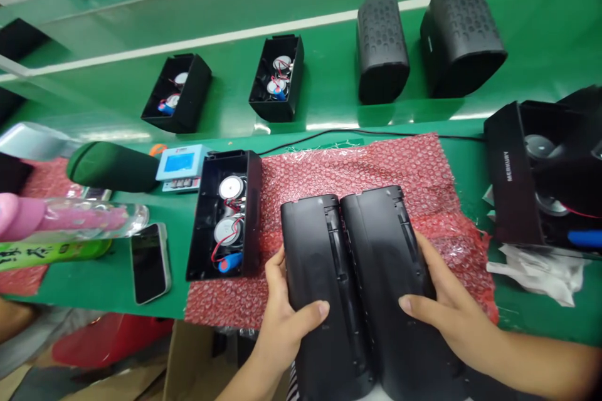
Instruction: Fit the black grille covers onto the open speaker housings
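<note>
Two long black plastic speaker housings are held side by side, tilted, over the table's front edge. My left hand (282, 319) grips the left speaker housing (310, 250), its thumb lying on top. Around the right speaker housing (379, 238) closes my right hand (446, 301), thumb also on top. The undersides and most of my fingers are hidden. Red bubble wrap (357, 166) lies beneath and beyond them. Left of my hands, an opened speaker case (254, 219) shows two round drivers, red wires and a blue cylindrical part.
Behind is a green belt (329, 75) with opened speaker cases (188, 94) and textured black speakers (383, 44). A phone (150, 263), a pink-capped bottle (84, 216) and a blue device (181, 163) lie left. Another open case (512, 182) stands right. Someone's arm (14, 322) shows far left.
</note>
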Motion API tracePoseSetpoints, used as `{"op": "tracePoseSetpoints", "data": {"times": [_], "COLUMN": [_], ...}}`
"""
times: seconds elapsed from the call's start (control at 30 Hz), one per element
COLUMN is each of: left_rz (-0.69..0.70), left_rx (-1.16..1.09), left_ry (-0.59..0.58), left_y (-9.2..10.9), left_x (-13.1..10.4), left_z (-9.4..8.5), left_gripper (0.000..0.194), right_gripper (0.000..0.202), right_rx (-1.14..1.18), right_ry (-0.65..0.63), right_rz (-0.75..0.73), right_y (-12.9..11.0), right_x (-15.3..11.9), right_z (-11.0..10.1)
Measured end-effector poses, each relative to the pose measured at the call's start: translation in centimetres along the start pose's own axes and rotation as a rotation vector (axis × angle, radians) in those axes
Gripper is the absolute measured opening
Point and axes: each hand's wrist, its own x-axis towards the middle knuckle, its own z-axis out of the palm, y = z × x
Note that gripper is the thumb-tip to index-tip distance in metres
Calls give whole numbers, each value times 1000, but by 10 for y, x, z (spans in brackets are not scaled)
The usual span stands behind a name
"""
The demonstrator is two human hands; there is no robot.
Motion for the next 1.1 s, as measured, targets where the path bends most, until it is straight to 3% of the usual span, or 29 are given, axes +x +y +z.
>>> {"op": "tracePoseSetpoints", "data": {"times": [0.13,0.43,1.1], "left_rz": [-11,-6,17], "left_rx": [40,42,22], "left_ry": [-31,70,74], "left_y": [-3,6,7], "left_x": [2,-1,-3], "left_z": [-3,8,10], "left_gripper": [83,82,78], "right_gripper": [91,92,93], "right_rx": [35,124,133], "right_ry": [-6,-73,-49], "right_rz": [16,27,13], "right_y": [-3,-6,-7], "right_x": [0,-2,0], "right_z": [1,2,3]}}
